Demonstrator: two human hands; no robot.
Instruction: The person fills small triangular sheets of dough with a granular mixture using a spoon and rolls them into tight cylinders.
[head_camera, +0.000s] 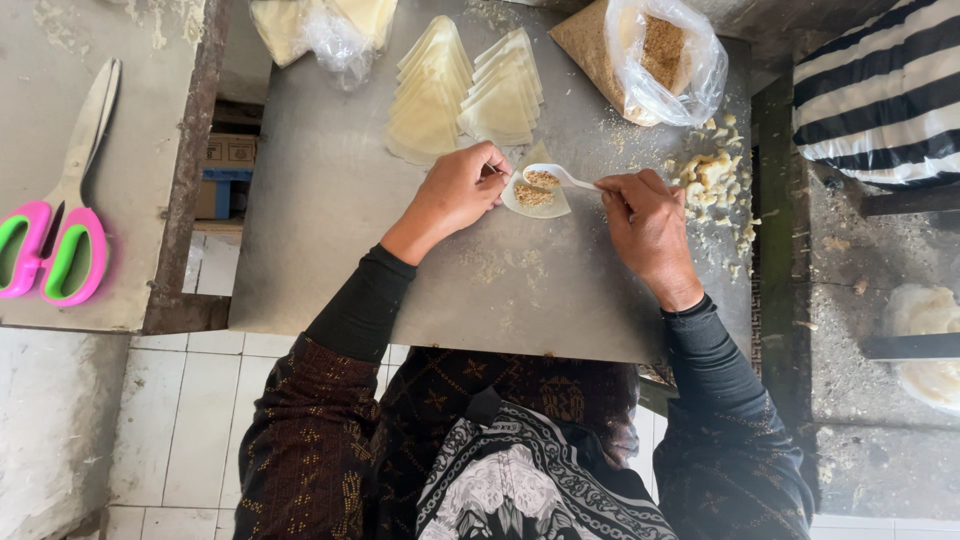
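Observation:
A pale wedge-shaped dough wrapper (548, 206) lies on the grey metal table (330, 230), with a small heap of brown crumbly filling (532, 194) on it. My left hand (458, 190) rests on the wrapper's left edge, fingertips pinching it. My right hand (648, 228) holds a white plastic spoon (562, 177) by its handle; the bowl, loaded with filling, hovers over the wrapper.
Two fanned stacks of wrappers (465, 88) lie behind the hands. A clear bag of brown filling (645, 55) sits at the back right, with pale crumbs (712, 175) beside it. Another plastic bag (325, 28) lies at the back left. Pink-and-green scissors (58, 225) rest on the left counter.

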